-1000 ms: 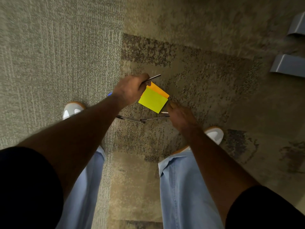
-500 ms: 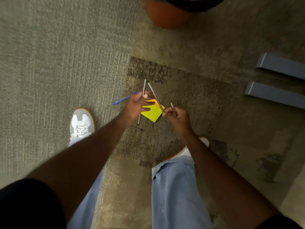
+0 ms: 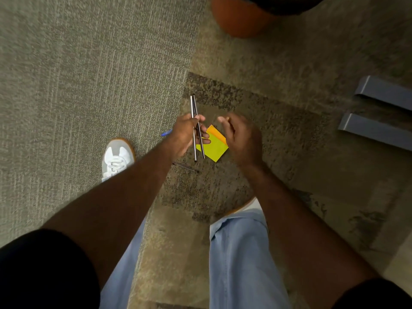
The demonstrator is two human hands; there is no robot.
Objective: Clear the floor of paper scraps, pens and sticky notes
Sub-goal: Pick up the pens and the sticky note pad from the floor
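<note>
My left hand (image 3: pixel 181 138) is shut on two thin black pens (image 3: pixel 193 107) that point away from me. The same hand pinches a yellow and orange sticky note pad (image 3: pixel 215 148) under its fingers. A blue pen (image 3: pixel 166 133) pokes out behind its knuckles. My right hand (image 3: pixel 243 139) hovers just right of the pad, fingers loosely apart, with nothing in it. One dark pen (image 3: pixel 186 167) lies on the speckled carpet below my left wrist.
An orange bin (image 3: pixel 240 18) with a dark liner stands at the top edge, ahead of me. Two grey metal furniture feet (image 3: pixel 379 130) lie on the carpet at the right. My white shoe (image 3: pixel 117 158) is at the left, my other shoe under my right forearm.
The pen from my right hand now sits in my left hand beside the other black pen. My right hand has come away empty and both hands are higher off the floor.
</note>
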